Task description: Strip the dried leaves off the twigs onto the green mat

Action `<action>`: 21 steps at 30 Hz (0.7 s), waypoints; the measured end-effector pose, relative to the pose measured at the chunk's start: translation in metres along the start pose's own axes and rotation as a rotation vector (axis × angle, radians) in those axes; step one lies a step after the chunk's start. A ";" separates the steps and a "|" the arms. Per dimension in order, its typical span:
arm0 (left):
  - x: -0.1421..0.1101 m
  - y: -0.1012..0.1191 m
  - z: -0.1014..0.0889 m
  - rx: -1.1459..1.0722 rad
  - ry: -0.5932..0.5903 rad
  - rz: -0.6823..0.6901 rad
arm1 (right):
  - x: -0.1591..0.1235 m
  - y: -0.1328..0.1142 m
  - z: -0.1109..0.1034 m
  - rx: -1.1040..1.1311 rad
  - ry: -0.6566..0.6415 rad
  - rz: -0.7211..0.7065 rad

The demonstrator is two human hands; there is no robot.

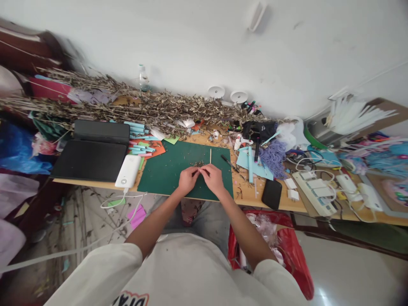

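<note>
One thin pale stick [210, 155] lies on the green mat [159, 170], its long axis pointing away from me, just beyond my right hand [213, 178]. My fingers [206, 167] pinch narrowly there, tips meeting my left hand [188, 180] near dried crumbs [198, 163]; I cannot tell what they hold.

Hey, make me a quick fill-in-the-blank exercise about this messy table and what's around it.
1. The cutting mat under the left hand and right hand is coloured ____.
2. The power bank lies on the person's ____ side.
3. The black smartphone lies on the person's ____ side.
4. The plastic bag beside the right forearm is coloured ____.

Missing words: green; left; right; red.
</note>
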State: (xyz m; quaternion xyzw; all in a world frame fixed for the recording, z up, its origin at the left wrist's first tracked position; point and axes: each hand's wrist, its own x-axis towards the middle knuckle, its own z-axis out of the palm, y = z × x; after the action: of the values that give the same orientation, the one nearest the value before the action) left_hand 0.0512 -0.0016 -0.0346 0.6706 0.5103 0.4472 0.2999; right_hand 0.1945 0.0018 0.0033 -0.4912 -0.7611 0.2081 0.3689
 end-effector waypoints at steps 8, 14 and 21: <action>0.000 -0.001 0.000 0.010 -0.002 -0.015 | -0.010 0.000 0.009 0.081 0.041 0.111; 0.000 0.000 0.001 0.014 0.005 -0.011 | -0.006 0.002 0.006 0.131 0.095 0.194; -0.001 0.001 0.000 0.006 -0.004 -0.015 | -0.004 -0.003 -0.005 -0.098 -0.022 -0.044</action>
State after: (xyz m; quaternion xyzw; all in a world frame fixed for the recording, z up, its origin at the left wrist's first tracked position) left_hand 0.0513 -0.0025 -0.0338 0.6684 0.5160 0.4422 0.3024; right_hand 0.1977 -0.0033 0.0073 -0.4896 -0.7849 0.1681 0.3405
